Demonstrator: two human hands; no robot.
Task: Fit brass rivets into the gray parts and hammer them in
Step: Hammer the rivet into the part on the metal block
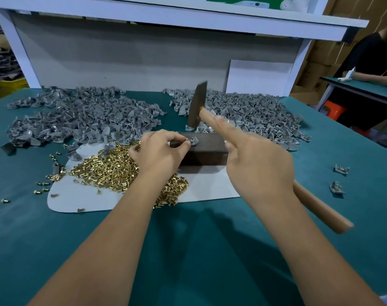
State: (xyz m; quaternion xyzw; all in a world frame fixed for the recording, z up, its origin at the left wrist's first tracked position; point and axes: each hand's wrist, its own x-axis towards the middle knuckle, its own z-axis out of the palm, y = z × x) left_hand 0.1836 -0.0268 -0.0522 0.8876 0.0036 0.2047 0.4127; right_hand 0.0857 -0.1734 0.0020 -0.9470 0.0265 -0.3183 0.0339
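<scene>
A gray part point(193, 140) lies on top of a dark metal block point(207, 154) in the middle of the table. My left hand point(160, 152) pinches this part at its left side and steadies it on the block. My right hand point(257, 161) grips the wooden handle of a hammer point(198, 107), index finger stretched along the handle. The hammer head is raised and blurred, a little above and behind the part. A heap of brass rivets point(113, 171) lies on a white sheet point(208, 186) under my left wrist.
Two big piles of gray parts cover the back of the green table, one at the left point(82, 117) and one at the right point(254, 113). Two single gray parts point(340, 168) lie at the right. Another person point(373, 60) sits at a table far right.
</scene>
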